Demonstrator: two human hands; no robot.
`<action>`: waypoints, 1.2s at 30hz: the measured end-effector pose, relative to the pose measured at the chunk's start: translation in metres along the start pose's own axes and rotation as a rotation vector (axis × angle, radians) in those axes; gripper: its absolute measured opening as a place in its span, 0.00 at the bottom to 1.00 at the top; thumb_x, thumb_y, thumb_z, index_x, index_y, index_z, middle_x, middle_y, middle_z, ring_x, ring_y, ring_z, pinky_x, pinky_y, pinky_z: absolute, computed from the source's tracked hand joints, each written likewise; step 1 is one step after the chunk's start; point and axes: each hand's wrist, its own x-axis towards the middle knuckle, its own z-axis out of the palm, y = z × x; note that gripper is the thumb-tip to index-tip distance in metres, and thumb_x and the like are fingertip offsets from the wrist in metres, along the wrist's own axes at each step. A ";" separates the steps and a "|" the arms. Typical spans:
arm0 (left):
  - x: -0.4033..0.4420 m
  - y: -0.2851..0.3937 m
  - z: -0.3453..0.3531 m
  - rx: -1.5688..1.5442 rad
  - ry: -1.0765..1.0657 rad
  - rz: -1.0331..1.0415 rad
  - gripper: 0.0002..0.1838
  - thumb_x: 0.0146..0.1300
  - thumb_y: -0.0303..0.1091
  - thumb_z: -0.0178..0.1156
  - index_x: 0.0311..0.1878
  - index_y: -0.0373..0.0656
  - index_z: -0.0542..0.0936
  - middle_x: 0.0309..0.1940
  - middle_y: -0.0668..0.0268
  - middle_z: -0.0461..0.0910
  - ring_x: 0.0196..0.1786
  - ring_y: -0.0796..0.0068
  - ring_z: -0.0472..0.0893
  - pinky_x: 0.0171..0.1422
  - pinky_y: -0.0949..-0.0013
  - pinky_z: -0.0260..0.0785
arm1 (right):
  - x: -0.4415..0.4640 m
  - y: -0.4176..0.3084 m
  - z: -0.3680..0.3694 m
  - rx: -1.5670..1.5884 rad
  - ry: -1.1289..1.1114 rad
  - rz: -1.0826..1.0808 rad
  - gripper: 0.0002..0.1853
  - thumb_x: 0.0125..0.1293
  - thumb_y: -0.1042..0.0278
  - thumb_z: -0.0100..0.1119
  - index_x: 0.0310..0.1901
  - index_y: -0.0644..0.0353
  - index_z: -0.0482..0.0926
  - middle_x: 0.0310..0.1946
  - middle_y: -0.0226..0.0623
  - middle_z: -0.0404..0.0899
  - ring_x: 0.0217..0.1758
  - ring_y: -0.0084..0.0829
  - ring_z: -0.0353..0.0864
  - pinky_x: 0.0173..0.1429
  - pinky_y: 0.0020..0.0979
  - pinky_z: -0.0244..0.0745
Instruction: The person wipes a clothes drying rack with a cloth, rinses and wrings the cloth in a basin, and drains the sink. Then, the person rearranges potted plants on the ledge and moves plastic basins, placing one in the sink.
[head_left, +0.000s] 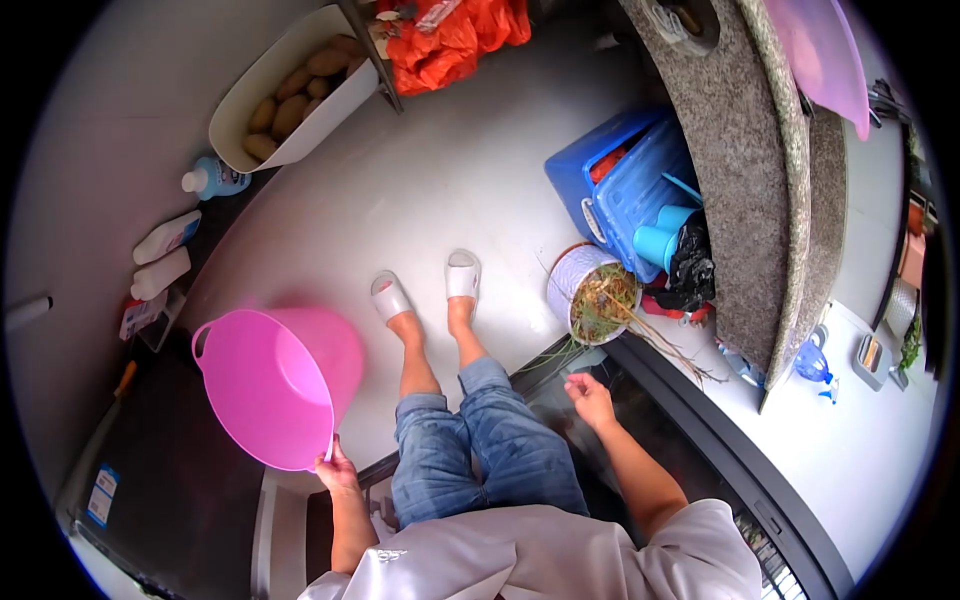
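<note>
My left hand (338, 469) grips the rim handle of a large pink tub (345, 345), which is tilted so that its mouth faces me. Nothing shows inside the tub. To the right, my right hand (591, 399) hangs free with loosely bent fingers and holds nothing. It is above the dark sliding-door track, below a white planter (563, 290) of dry grassy plants.
Potatoes (292, 104) fill a white bin (322, 130) at upper left, beside several bottles (218, 178). A blue crate (570, 178) stands right of my feet, near a stone counter (735, 130). Red plastic bags (450, 45) lie at the top.
</note>
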 end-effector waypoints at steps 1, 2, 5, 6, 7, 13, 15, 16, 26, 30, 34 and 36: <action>0.002 -0.002 -0.003 -0.006 -0.019 0.023 0.21 0.64 0.20 0.42 0.59 0.19 0.65 0.56 0.43 0.73 0.59 0.38 0.76 0.68 0.45 0.76 | 0.000 0.001 0.000 -0.004 0.001 -0.008 0.17 0.66 0.58 0.64 0.51 0.59 0.82 0.39 0.39 0.87 0.40 0.31 0.85 0.49 0.31 0.78; 0.005 -0.005 -0.006 -0.043 -0.014 0.020 0.22 0.64 0.20 0.42 0.60 0.19 0.64 0.56 0.43 0.73 0.60 0.39 0.76 0.68 0.45 0.76 | 0.002 0.001 0.002 -0.008 -0.005 -0.019 0.17 0.66 0.58 0.64 0.51 0.59 0.82 0.39 0.39 0.87 0.40 0.31 0.85 0.49 0.31 0.78; 0.006 -0.009 -0.011 -0.149 0.018 0.015 0.23 0.63 0.20 0.41 0.61 0.22 0.64 0.57 0.44 0.72 0.59 0.41 0.77 0.67 0.44 0.76 | 0.003 -0.004 -0.001 -0.039 -0.039 -0.043 0.16 0.66 0.59 0.64 0.50 0.59 0.83 0.40 0.39 0.87 0.41 0.29 0.85 0.49 0.31 0.78; 0.002 -0.010 -0.011 -0.136 0.015 0.041 0.22 0.64 0.21 0.42 0.61 0.22 0.64 0.57 0.44 0.72 0.59 0.41 0.77 0.68 0.44 0.76 | 0.003 -0.002 -0.001 -0.031 -0.046 -0.051 0.16 0.67 0.59 0.64 0.50 0.59 0.83 0.40 0.38 0.87 0.41 0.29 0.85 0.49 0.31 0.78; -0.001 -0.014 -0.010 -0.118 0.009 0.063 0.22 0.64 0.21 0.42 0.61 0.22 0.64 0.57 0.44 0.72 0.59 0.41 0.77 0.68 0.44 0.76 | 0.004 0.000 -0.001 -0.008 -0.035 -0.068 0.18 0.65 0.52 0.64 0.49 0.54 0.84 0.39 0.38 0.87 0.37 0.34 0.84 0.47 0.34 0.78; 0.024 -0.021 0.002 -0.057 0.230 -0.061 0.17 0.75 0.29 0.42 0.57 0.26 0.73 0.53 0.50 0.78 0.57 0.56 0.80 0.68 0.57 0.76 | -0.001 -0.008 -0.006 -0.042 -0.038 -0.032 0.15 0.66 0.55 0.67 0.48 0.54 0.85 0.35 0.36 0.86 0.37 0.26 0.83 0.46 0.30 0.78; 0.085 -0.028 -0.039 -0.073 0.248 -0.164 0.16 0.74 0.32 0.44 0.52 0.32 0.79 0.47 0.56 0.82 0.50 0.57 0.83 0.60 0.57 0.81 | -0.016 -0.036 -0.022 -0.025 -0.030 -0.001 0.16 0.66 0.55 0.67 0.50 0.54 0.84 0.36 0.36 0.86 0.39 0.26 0.82 0.47 0.29 0.78; 0.079 -0.030 -0.035 0.027 0.315 -0.207 0.17 0.74 0.36 0.46 0.51 0.34 0.80 0.45 0.58 0.83 0.48 0.58 0.83 0.57 0.55 0.82 | -0.023 -0.052 -0.032 0.020 -0.029 -0.004 0.16 0.66 0.57 0.67 0.52 0.55 0.84 0.37 0.34 0.86 0.39 0.25 0.82 0.48 0.29 0.77; 0.023 -0.053 0.007 0.615 0.251 -0.429 0.24 0.72 0.49 0.52 0.53 0.36 0.80 0.44 0.56 0.84 0.46 0.57 0.83 0.50 0.52 0.78 | -0.048 -0.205 -0.328 0.857 0.775 -0.697 0.23 0.75 0.62 0.54 0.64 0.68 0.69 0.55 0.43 0.78 0.45 0.29 0.83 0.45 0.29 0.80; 0.018 -0.060 0.021 1.256 0.256 -0.073 0.25 0.72 0.49 0.53 0.54 0.34 0.79 0.45 0.54 0.84 0.47 0.57 0.83 0.51 0.54 0.77 | 0.017 -0.221 -0.465 1.196 0.617 -0.697 0.51 0.69 0.37 0.56 0.71 0.81 0.50 0.67 0.62 0.62 0.62 0.45 0.75 0.61 0.41 0.77; 0.000 -0.077 0.091 1.877 0.292 0.744 0.26 0.72 0.50 0.54 0.56 0.33 0.79 0.47 0.52 0.84 0.48 0.56 0.83 0.52 0.56 0.77 | 0.080 -0.245 -0.534 1.388 0.187 -0.622 0.72 0.53 0.22 0.63 0.73 0.81 0.37 0.71 0.72 0.49 0.65 0.56 0.71 0.62 0.47 0.78; -0.097 -0.108 0.199 1.464 -0.139 0.943 0.28 0.72 0.49 0.56 0.58 0.29 0.76 0.51 0.46 0.81 0.52 0.54 0.81 0.56 0.61 0.74 | 0.108 -0.255 -0.551 1.470 0.051 -0.555 0.69 0.50 0.22 0.65 0.70 0.80 0.46 0.62 0.71 0.58 0.59 0.54 0.75 0.54 0.45 0.84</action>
